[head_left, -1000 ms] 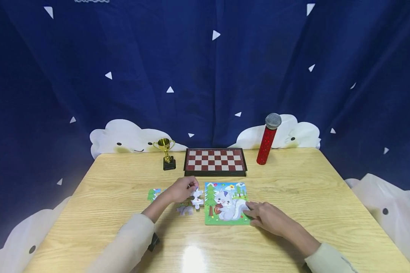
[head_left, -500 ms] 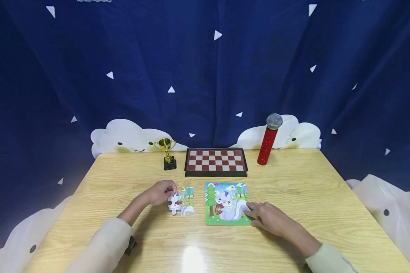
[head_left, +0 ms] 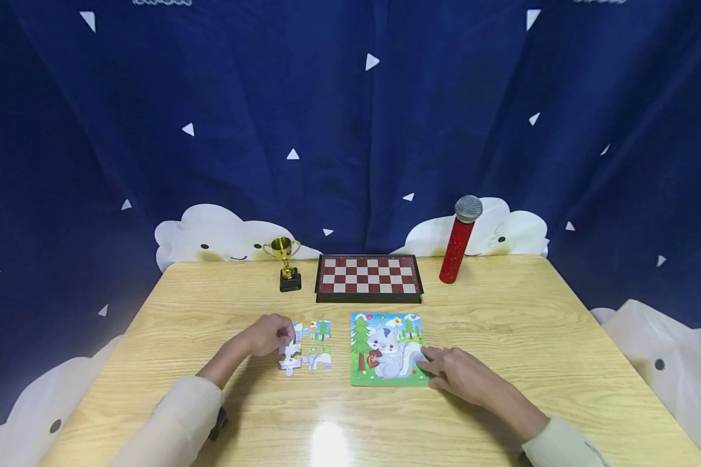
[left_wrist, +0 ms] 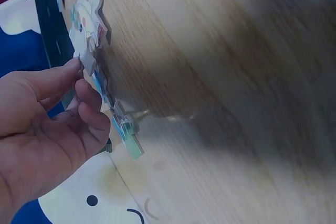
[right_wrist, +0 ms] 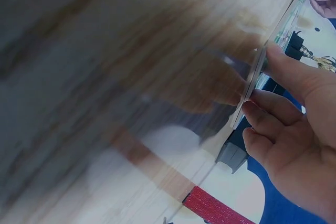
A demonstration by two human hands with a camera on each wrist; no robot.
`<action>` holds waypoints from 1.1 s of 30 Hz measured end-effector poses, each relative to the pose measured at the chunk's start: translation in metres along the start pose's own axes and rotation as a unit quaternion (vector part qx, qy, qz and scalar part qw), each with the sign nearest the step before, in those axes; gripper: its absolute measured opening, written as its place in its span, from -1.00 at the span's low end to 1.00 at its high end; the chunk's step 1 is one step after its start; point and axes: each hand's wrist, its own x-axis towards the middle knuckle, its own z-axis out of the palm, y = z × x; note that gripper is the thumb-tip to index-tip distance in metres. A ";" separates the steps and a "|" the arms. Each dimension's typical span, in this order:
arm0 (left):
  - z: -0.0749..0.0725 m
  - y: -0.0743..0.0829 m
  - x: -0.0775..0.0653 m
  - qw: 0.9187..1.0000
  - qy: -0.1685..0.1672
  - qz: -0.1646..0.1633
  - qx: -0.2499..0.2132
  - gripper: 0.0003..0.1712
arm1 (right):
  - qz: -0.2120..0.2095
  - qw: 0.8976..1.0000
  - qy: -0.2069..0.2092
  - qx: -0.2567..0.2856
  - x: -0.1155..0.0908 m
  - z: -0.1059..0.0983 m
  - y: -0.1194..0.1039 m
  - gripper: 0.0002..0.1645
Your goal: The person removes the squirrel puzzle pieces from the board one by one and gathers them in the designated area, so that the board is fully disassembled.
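My left hand [head_left: 269,334] pinches a jigsaw piece [head_left: 290,360] with a white squirrel's face, between thumb and fingers at its upper edge. It overlaps the left side of several other puzzle pieces [head_left: 321,329] showing trees, flowers and a grey-white tail. The left wrist view has the held piece [left_wrist: 84,22] raised at a slant over the table, other pieces behind it. To the right lies a square picture board [head_left: 385,373] of the whole squirrel holding an acorn. My right hand [head_left: 458,373] rests at its right edge, thumb and fingertips touching the edge, other fingers loosely bent.
Behind the puzzle stands a small gold trophy cup [head_left: 286,256] on a black base. A red-and-white checkered board [head_left: 368,275] in a black frame lies at the back middle. Near the back right stands a red microphone [head_left: 458,243]. A dark blue curtain [head_left: 350,130] hangs behind the table.
My left hand has carried the squirrel-face piece left, from beside the picture board to the left side of the other pieces, then slightly lower. My right hand and the picture board stay in place.
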 end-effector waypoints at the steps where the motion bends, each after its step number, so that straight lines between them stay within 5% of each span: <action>1: 0.000 0.000 0.000 1.000 0.002 0.000 0.004 -0.91 | 0.001 1.000 -0.002 0.001 0.000 0.000 0.000 -0.56; 11: 0.000 -0.003 0.005 0.999 -0.001 -0.002 0.041 -0.95 | 0.016 1.000 -0.015 0.005 0.000 0.000 -0.001 -0.54; 21: -0.003 -0.001 0.009 0.999 0.005 0.026 0.024 -0.97 | 0.017 1.000 -0.014 0.002 0.000 0.000 -0.001 -0.54; 33: 0.003 0.029 0.026 0.999 0.001 0.053 -0.007 -0.96 | 0.021 1.000 -0.014 0.003 0.001 0.001 -0.001 -0.53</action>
